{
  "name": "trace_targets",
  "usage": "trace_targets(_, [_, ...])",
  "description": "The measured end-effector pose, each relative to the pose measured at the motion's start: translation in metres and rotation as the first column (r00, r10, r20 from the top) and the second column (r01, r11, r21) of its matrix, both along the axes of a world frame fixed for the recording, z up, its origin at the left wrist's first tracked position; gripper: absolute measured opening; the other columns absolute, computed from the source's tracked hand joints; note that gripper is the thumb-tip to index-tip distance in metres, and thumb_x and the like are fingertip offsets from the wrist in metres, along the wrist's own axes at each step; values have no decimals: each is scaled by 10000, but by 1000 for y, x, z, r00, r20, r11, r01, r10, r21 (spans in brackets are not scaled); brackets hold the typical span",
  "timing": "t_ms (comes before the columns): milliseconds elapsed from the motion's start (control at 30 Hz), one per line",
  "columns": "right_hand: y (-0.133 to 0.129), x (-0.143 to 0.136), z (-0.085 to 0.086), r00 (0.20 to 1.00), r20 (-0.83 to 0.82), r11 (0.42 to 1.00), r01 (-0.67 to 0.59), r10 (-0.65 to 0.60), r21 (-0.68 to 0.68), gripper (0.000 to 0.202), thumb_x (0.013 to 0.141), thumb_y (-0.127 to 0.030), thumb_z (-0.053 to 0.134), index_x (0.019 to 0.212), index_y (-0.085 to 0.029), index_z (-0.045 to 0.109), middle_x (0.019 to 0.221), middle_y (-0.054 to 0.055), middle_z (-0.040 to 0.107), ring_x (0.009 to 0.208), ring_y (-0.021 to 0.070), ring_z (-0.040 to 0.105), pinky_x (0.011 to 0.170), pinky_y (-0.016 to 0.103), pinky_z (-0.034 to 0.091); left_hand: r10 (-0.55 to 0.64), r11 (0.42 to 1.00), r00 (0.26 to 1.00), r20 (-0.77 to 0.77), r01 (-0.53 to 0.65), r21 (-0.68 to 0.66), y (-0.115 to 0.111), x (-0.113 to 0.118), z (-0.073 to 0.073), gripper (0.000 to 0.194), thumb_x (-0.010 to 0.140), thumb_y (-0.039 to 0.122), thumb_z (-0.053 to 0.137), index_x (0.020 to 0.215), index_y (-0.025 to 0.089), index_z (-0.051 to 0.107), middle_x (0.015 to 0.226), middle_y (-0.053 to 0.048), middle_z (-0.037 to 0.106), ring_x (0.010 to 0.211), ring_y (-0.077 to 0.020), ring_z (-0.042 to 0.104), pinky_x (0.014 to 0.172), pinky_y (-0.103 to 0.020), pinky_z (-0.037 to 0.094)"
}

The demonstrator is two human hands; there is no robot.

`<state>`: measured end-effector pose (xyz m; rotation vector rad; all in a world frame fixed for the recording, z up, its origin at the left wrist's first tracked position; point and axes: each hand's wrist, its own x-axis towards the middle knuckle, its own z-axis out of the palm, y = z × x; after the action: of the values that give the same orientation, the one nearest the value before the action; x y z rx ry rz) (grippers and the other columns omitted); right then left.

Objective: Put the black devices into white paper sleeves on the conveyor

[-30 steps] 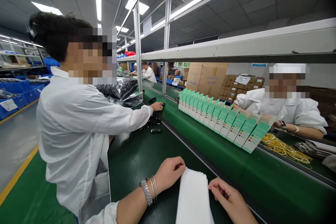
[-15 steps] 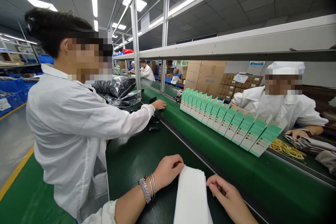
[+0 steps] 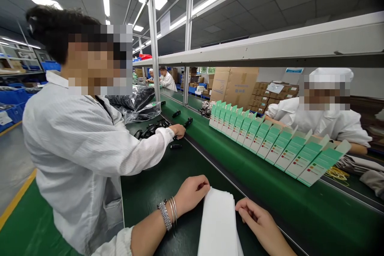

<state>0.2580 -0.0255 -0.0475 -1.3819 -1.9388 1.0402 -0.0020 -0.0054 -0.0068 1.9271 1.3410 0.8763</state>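
1. White sheets (image 3: 217,224) lie stacked near me on the dark green worktop (image 3: 147,204), closer to its belt-side edge than its left edge.
2. At their far left corner I see the left hand (image 3: 192,194), fingers curled, thumb close to the index; I cannot tell whether a sheet is pinched.
3. Just beside their right edge, the right hand (image 3: 258,220) is half curled, nothing visible in it; I cannot make out contact.
4. I judge light fingertips best: steady that corner, square the long edges gently, and avoid creasing the top layer.
5. On the belt (image 3: 240,160), green-and-white cartons (image 3: 315,164) stand leaning in a row along its far side.
6. Farther up the worktop, a black device (image 3: 175,146) lies near the belt-side edge, with a co-worker's hand (image 3: 179,131) just beyond.
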Motion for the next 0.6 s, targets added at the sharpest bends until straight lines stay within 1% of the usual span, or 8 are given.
trace_targets(133, [0, 0, 1, 1000, -3, 1000, 1, -1, 11, 334, 921, -503, 417, 895, -243, 625, 767, 6, 536, 712, 165, 484, 646, 258, 369, -3, 1000, 1000, 1, 3, 1, 0, 0, -1, 198, 874, 287, 487, 815, 172, 637, 697, 16, 580, 630, -107, 481, 579, -216, 343])
trace_targets(300, [-2, -1, 6, 1000, -1, 1000, 12, -12, 16, 324, 923, -490, 419, 887, -239, 621, 762, 5, 532, 712, 163, 483, 653, 258, 371, 0, 1000, 1000, 2, 0, 0, 0, 0, -3, 198, 875, 290, 486, 820, 173, 636, 704, 15, 587, 629, -108, 485, 577, -218, 341])
trace_targets(600, [-3, -4, 13, 1000, 4, 1000, 17, -17, 11, 314, 924, -469, 415, 882, -232, 618, 721, -6, 487, 688, 155, 461, 638, 256, 362, -2, 1000, 1000, -7, 2, 10, 2, -1, -3, 204, 876, 298, 486, 815, 170, 633, 700, 12, 585, 625, -109, 478, 574, -221, 338])
